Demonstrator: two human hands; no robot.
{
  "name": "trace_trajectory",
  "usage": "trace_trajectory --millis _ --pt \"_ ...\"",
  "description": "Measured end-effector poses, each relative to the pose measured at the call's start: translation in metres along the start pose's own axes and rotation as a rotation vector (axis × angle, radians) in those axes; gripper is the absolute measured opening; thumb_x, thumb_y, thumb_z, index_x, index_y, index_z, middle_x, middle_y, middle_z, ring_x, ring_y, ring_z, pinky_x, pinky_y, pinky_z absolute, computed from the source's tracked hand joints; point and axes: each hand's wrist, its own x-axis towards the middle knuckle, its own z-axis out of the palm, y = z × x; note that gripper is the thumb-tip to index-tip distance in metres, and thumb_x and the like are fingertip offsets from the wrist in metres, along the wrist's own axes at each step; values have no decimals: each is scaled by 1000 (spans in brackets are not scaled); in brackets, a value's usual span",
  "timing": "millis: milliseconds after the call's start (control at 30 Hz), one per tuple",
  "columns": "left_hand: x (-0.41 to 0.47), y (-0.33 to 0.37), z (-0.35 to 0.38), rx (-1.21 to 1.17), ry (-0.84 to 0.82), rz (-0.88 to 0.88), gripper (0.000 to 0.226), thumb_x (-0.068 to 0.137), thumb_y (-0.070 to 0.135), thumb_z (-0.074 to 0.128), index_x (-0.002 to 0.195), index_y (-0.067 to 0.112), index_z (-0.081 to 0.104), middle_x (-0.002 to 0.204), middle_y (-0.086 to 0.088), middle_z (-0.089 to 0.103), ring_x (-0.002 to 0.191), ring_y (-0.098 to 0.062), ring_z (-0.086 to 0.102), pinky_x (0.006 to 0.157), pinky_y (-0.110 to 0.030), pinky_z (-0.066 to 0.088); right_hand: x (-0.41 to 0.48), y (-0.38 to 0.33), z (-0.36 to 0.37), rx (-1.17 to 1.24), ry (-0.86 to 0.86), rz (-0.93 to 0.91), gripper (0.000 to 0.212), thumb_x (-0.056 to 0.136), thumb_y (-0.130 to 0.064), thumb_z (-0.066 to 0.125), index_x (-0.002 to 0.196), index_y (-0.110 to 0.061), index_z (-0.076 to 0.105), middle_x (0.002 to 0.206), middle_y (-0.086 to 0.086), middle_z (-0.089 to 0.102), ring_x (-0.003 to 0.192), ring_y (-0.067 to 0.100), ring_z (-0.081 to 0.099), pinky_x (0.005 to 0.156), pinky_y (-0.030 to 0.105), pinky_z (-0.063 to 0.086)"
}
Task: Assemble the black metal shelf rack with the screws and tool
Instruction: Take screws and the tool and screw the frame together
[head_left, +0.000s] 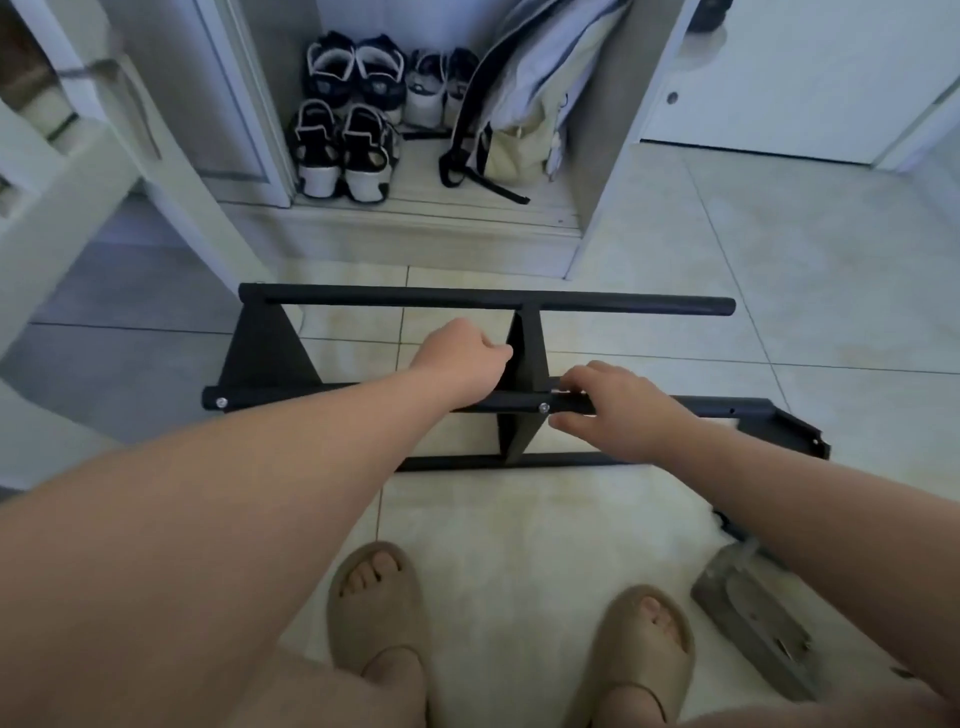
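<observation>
The black metal shelf rack (395, 300) lies on its side on the tiled floor, with long tubes joined by two triangular black panels. My left hand (465, 353) is curled against the left face of the middle panel (525, 358); what it holds is hidden. My right hand (618, 405) grips the near tube just right of a silver screw (544, 408). Another silver screw (222, 401) sits at the left end of that tube. A black end bracket (789, 431) sticks out at the right end.
A clear plastic bag with small parts (758, 618) lies on the floor at the right, under my right forearm. My feet in beige slippers (379, 608) stand close to the rack. Behind the rack is an open cabinet with shoes (343, 150) and a bag (519, 135).
</observation>
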Motion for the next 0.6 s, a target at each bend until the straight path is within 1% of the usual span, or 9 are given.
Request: trace_trajectory --millis 100,167,233,267,300,400,467,533,600 --pt "18 -6 8 82 -51 36 46 97 37 53 57 18 40 55 1 41 58 -22 44 53 -30 29 14 7 6 -13 -7 12 43 95 -60 55 119 -25 60 109 -4 59 102 21 57 92 41 48" --pt "27 -6 14 113 -94 48 44 98 42 51 64 16 53 61 -3 49 62 -23 49 55 -31 33 19 15 8 30 -22 34 40 93 -64 56 107 -26 62 98 -6 63 92 19 60 86 42 53" --pt "33 -6 20 121 -153 52 45 99 47 48 82 12 69 72 -6 60 68 -22 55 60 -30 38 21 22 10 65 -19 57 40 90 -69 57 94 -29 62 87 -7 65 82 14 61 78 40 55" --pt "36 -6 24 110 -182 53 47 99 50 47 85 12 70 73 -5 60 69 -22 55 62 -31 39 22 24 12 73 -8 68 41 88 -71 57 88 -30 61 83 -8 65 79 13 61 74 39 55" --pt "39 -4 27 98 -205 55 48 99 51 47 81 12 69 70 -3 57 67 -21 53 61 -31 38 22 26 13 78 6 78 43 86 -74 56 84 -31 60 80 -8 64 76 12 61 71 38 55" --pt "46 1 36 68 -243 41 48 98 51 49 71 13 60 60 0 45 59 -20 45 57 -32 32 23 28 19 90 35 99 45 83 -77 55 79 -33 59 76 -10 65 73 10 62 67 35 54" --pt "48 4 38 67 -249 31 47 97 50 50 68 13 55 60 0 44 59 -20 43 57 -32 32 24 28 21 89 56 101 46 83 -78 53 79 -32 60 74 -10 65 73 10 61 63 33 50" --pt "49 6 37 77 -269 27 49 97 52 50 78 8 65 69 -3 51 64 -22 47 63 -34 37 22 28 23 73 72 97 48 83 -78 52 79 -31 59 71 -10 63 71 8 60 58 31 44" --pt "47 7 37 87 -301 27 54 98 51 48 96 3 72 81 -8 60 72 -24 51 73 -36 44 18 27 24 47 74 93 50 84 -78 50 80 -29 59 69 -9 61 68 7 58 54 29 40"
